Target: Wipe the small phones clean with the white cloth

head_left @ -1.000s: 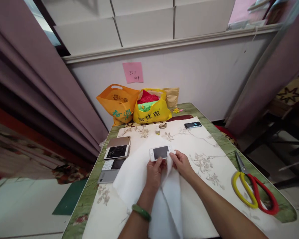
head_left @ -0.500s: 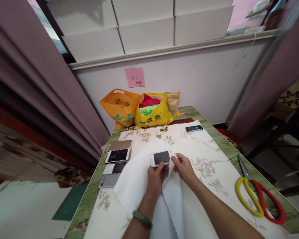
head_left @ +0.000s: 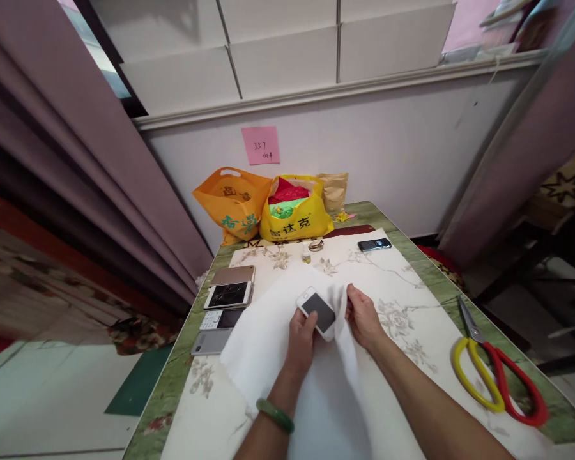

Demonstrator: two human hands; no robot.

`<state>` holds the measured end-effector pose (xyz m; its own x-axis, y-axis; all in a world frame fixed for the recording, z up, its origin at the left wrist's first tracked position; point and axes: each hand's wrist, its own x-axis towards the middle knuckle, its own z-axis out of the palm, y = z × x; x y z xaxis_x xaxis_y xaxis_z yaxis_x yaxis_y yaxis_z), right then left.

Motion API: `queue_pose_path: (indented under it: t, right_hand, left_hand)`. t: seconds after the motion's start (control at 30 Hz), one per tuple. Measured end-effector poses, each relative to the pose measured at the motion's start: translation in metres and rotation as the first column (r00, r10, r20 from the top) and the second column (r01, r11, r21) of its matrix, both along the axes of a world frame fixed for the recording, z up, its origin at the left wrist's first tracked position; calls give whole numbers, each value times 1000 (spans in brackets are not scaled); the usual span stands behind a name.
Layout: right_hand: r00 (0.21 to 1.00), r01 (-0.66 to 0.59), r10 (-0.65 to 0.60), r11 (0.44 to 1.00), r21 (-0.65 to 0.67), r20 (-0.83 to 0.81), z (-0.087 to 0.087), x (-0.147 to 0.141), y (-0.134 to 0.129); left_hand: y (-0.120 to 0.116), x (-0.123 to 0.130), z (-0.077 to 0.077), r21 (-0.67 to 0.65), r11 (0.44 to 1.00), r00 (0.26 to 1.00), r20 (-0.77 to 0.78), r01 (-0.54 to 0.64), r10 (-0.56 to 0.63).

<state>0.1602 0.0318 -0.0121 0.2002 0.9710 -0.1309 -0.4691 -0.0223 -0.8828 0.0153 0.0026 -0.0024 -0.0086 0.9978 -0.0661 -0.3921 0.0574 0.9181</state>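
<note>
My left hand [head_left: 301,342] grips a white smartphone [head_left: 319,311], its thumb lying over the dark screen. The phone is tilted above a white cloth [head_left: 263,326] spread on the table. A raised edge of that cloth is pinched in my right hand [head_left: 364,316], just right of the phone. To the left lie several phones: a gold one [head_left: 232,275], a white one with a cracked-looking dark screen [head_left: 229,295], a white keypad phone [head_left: 213,319] and a grey one [head_left: 213,341].
Scissors [head_left: 476,335] with yellow and red handles lie at the right edge. A black phone [head_left: 374,245] is at the back right. A small bottle [head_left: 306,254] stands near the back. Behind are an orange bag [head_left: 232,204], a yellow bag [head_left: 297,225] and a brown pouch [head_left: 334,191].
The phone has turned from nearly level to a slant, dipping to the right. My right hand has moved slightly right, lifting the cloth edge away from the phone.
</note>
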Motion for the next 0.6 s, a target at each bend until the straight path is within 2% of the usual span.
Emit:
queue_pose_path:
  t: [0.07, 0.13, 0.27, 0.37, 0.43, 0.53, 0.6]
  right_hand:
    - [989, -141, 140, 990, 14, 50, 3, 0, -3]
    - [965, -241, 236, 970, 31, 113, 5, -1, -5]
    - [900, -331, 306, 943, 29, 310, 5, -1, -9]
    - [813, -324, 275, 946, 5, 514, 2, -1, -10]
    - [774, -307, 241, 952, 13, 586, 0, -2, -9]
    - [789, -312, 253, 950, 11, 560, -1, -2, -8]
    - [814, -307, 257, 952, 10, 521, 0, -2, -9]
  left_hand:
    - [0, 1, 1, 2, 1000, 1000, -8, 30, -30]
    - [2, 1, 0, -15, 1000, 1000, -25, -1, 0]
    - [4, -2, -4, -20, 995, 991, -99, -96, 94]
    - [3, -2, -5, -13, 990, 978, -156, -139, 136]
    - [1, -1, -4, -8, 992, 979, -163, -127, 124]
    - [-1, 1, -1, 3, 997, 991, -114, -76, 76]
    - [-2, 1, 1, -6, 996, 994, -66, -87, 86]
